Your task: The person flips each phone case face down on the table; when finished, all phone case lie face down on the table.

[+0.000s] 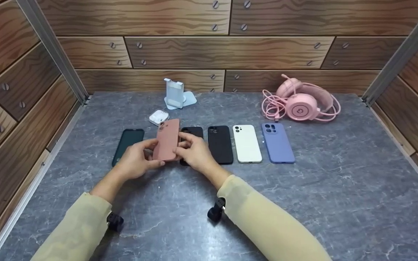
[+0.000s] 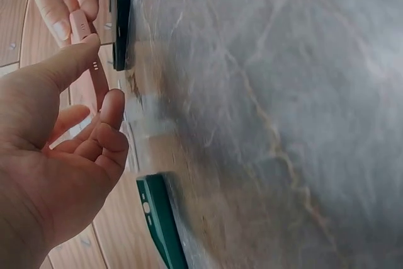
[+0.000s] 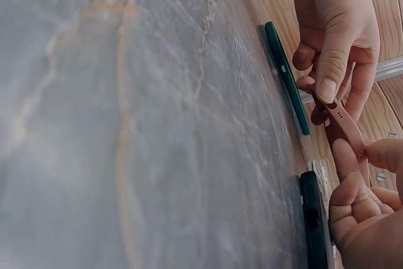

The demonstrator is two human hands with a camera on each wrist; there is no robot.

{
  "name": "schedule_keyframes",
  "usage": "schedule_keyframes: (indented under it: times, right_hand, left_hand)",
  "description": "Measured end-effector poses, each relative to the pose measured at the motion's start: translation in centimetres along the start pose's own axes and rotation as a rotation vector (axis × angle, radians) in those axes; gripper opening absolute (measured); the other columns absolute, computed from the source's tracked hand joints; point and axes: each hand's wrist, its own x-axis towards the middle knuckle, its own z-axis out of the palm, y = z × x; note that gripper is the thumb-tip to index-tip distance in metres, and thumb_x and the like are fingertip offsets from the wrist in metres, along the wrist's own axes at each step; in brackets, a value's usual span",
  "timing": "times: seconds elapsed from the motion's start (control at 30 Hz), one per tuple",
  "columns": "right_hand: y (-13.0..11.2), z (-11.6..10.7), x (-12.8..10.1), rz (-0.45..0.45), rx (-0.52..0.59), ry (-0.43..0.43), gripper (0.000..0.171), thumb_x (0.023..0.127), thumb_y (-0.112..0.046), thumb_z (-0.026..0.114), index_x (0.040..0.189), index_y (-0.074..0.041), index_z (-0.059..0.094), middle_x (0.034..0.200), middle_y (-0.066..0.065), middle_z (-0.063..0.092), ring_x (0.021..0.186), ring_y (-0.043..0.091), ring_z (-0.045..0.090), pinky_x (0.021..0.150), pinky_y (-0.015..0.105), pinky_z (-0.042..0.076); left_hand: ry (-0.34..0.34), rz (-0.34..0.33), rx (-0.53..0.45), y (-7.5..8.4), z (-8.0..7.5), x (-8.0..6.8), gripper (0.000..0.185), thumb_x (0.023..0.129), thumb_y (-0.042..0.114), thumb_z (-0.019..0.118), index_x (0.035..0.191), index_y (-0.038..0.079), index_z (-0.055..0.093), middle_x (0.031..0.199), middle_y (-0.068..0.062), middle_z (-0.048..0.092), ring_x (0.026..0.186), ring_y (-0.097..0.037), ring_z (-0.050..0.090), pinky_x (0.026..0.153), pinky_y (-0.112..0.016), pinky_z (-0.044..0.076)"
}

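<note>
A pink phone case (image 1: 168, 139) is held tilted above the table between both hands, its camera cut-outs toward the top left. My left hand (image 1: 136, 159) grips its left side, thumb at the lower edge. On the opposite side my right hand (image 1: 196, 150) pinches the right edge between thumb and fingers. In the left wrist view the case (image 2: 97, 83) shows its narrow edge with small slots. A dark green case (image 1: 128, 145) lies to the left, and a black case (image 1: 192, 129) lies partly hidden behind my right hand.
Rightward in the row lie another black case (image 1: 220, 145), a white case (image 1: 247, 144) and a purple case (image 1: 278, 143). Farther back are a small clear box (image 1: 159, 116), a pale blue phone stand (image 1: 175, 94) and pink headphones (image 1: 301, 106) with a coiled cable.
</note>
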Motion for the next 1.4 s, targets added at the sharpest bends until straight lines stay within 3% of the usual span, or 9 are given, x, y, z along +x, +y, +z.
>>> schedule_keyframes:
  times: [0.27, 0.53, 0.73, 0.83, 0.9, 0.97, 1.07, 1.4]
  right_hand:
    - [0.25, 0.31, -0.06, -0.008, -0.058, -0.007, 0.057, 0.100, -0.004, 0.070, 0.155, -0.002, 0.052, 0.106, 0.006, 0.079, 0.076, 0.015, 0.074, 0.066, 0.026, 0.056]
    - [0.19, 0.54, -0.12, -0.012, -0.110, -0.017, 0.059, 0.095, -0.006, 0.075, 0.152, -0.008, 0.059, 0.112, 0.009, 0.076, 0.074, 0.020, 0.073, 0.061, 0.027, 0.055]
    - [0.09, 0.57, -0.35, -0.013, -0.209, -0.020, 0.066, 0.091, -0.011, 0.080, 0.153, -0.008, 0.058, 0.136, 0.017, 0.062, 0.071, 0.014, 0.070, 0.061, 0.027, 0.056]
    - [-0.14, 0.56, -0.45, -0.035, -0.279, -0.039, 0.070, 0.090, -0.013, 0.081, 0.155, -0.006, 0.055, 0.146, 0.017, 0.057, 0.079, 0.019, 0.072, 0.070, 0.030, 0.059]
    - [-0.31, 0.45, -0.50, -0.048, -0.337, -0.050, 0.072, 0.090, -0.015, 0.082, 0.155, -0.005, 0.054, 0.151, 0.016, 0.056, 0.098, 0.023, 0.073, 0.084, 0.034, 0.059]
    - [-0.47, 0.35, -0.49, -0.057, -0.399, -0.057, 0.073, 0.090, -0.018, 0.083, 0.156, -0.007, 0.054, 0.154, 0.014, 0.055, 0.118, 0.026, 0.067, 0.099, 0.037, 0.054]
    - [-0.63, 0.19, -0.52, -0.063, -0.450, -0.067, 0.072, 0.090, -0.021, 0.084, 0.155, -0.008, 0.056, 0.155, 0.012, 0.056, 0.137, 0.025, 0.055, 0.112, 0.039, 0.046]
    - [-0.54, 0.03, -0.70, -0.076, -0.516, -0.100, 0.059, 0.093, -0.023, 0.082, 0.149, -0.013, 0.064, 0.147, 0.006, 0.064, 0.127, 0.020, 0.061, 0.109, 0.037, 0.047]
  left_hand:
    - [-0.005, -0.034, 0.016, -0.25, -0.48, 0.26, 0.081, 0.090, 0.019, 0.088, 0.156, -0.004, 0.047, 0.132, -0.017, 0.065, 0.103, -0.027, 0.068, 0.082, -0.040, 0.056]
    - [-0.002, -0.047, 0.024, -0.38, -0.93, 0.27, 0.081, 0.090, 0.022, 0.088, 0.156, -0.001, 0.048, 0.134, -0.018, 0.063, 0.103, -0.028, 0.067, 0.082, -0.040, 0.056]
    - [-0.002, -0.040, 0.037, -0.64, -0.94, 0.27, 0.080, 0.090, 0.021, 0.088, 0.156, 0.000, 0.049, 0.134, -0.019, 0.062, 0.103, -0.028, 0.067, 0.083, -0.042, 0.056]
    - [-0.003, -0.034, 0.038, -0.75, -0.99, 0.23, 0.080, 0.090, 0.021, 0.088, 0.156, -0.001, 0.049, 0.133, -0.019, 0.062, 0.101, -0.028, 0.067, 0.082, -0.042, 0.056]
    - [-0.007, -0.039, 0.036, -0.76, -0.98, 0.27, 0.080, 0.090, 0.021, 0.088, 0.157, 0.000, 0.048, 0.133, -0.018, 0.063, 0.101, -0.027, 0.067, 0.081, -0.041, 0.056]
    - [-0.012, -0.039, 0.038, -0.77, -0.99, 0.34, 0.081, 0.091, 0.022, 0.088, 0.157, 0.000, 0.048, 0.134, -0.018, 0.062, 0.101, -0.027, 0.066, 0.080, -0.040, 0.056]
    - [-0.014, -0.045, 0.040, -0.72, -1.00, 0.36, 0.082, 0.090, 0.022, 0.088, 0.158, 0.001, 0.048, 0.134, -0.017, 0.063, 0.101, -0.027, 0.066, 0.081, -0.040, 0.056]
    - [-0.018, -0.036, 0.036, -0.93, -0.86, 0.11, 0.079, 0.090, 0.022, 0.088, 0.155, -0.003, 0.050, 0.124, -0.017, 0.067, 0.098, -0.026, 0.066, 0.081, -0.041, 0.055]
